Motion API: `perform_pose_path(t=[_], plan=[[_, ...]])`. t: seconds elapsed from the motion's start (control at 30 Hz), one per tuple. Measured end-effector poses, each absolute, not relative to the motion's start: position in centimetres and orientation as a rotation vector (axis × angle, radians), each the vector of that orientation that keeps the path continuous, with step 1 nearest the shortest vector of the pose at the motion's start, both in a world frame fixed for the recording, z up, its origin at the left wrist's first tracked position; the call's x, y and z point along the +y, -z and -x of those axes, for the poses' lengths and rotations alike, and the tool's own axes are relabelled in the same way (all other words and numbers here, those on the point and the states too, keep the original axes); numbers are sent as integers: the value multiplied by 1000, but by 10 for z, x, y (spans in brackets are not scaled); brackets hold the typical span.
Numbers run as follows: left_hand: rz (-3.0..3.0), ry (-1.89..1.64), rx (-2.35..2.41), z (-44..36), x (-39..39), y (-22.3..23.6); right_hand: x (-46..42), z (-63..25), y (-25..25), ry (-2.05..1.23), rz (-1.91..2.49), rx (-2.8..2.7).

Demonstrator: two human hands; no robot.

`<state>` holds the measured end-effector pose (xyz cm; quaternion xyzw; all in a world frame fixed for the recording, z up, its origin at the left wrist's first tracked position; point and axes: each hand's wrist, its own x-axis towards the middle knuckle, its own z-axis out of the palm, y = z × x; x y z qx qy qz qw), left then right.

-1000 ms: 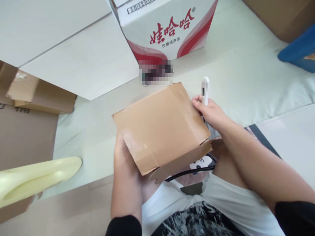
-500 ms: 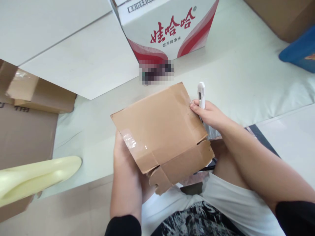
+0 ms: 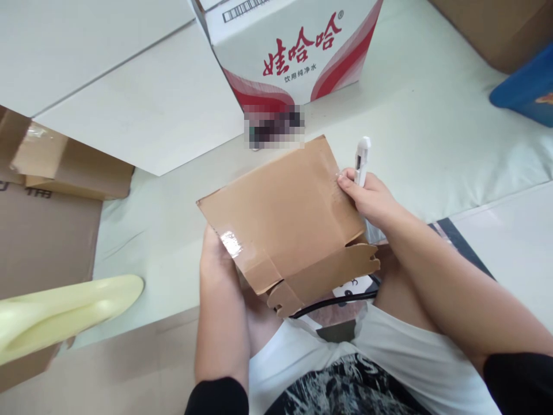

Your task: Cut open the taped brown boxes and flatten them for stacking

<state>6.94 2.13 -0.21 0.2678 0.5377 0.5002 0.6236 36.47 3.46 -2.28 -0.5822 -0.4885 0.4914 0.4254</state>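
Observation:
A brown cardboard box (image 3: 285,216) is held tilted above my lap, its tuck flap (image 3: 332,274) hanging loose on the near side. Shiny clear tape (image 3: 231,244) covers part of its left edge. My left hand (image 3: 215,248) grips that left side from below, with the fingers hidden behind the cardboard. On the right edge, my right hand (image 3: 367,196) pinches the box with thumb and fingers. The same hand also holds a white box cutter (image 3: 362,158), which points up and away; I cannot see any blade out.
Beyond the box, a white and red water carton (image 3: 298,57) stands on the pale covered surface (image 3: 432,132). A blurred small object (image 3: 275,128) lies before it. White panels (image 3: 142,109) and brown cartons (image 3: 47,230) fill the left, with a pale yellow curved object (image 3: 73,308). A blue object (image 3: 525,89) is at right.
The box has tipped so its near flap has risen, uncovering more of a black cable-like strip below. My right hand and the box cutter have shifted slightly right and up.

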Motion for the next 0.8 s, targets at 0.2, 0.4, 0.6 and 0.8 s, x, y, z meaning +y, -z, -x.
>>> perform_pose_path(t=[0.2, 0.4, 0.6, 0.8], plan=[[-755, -1316, 1088, -58, 42, 7, 35, -364, 20, -1126, 1508, -1067], [-734, -1209, 1139, -60, 33, 14, 35, -364, 21, -1083, 1500, -1048], [-721, -1263, 1229, -64, 39, 17, 33, -363, 18, -1208, 1424, -1014], [-746, -1442, 1195, -51, 43, 10, 33, -358, 14, -1451, 1229, -916]])
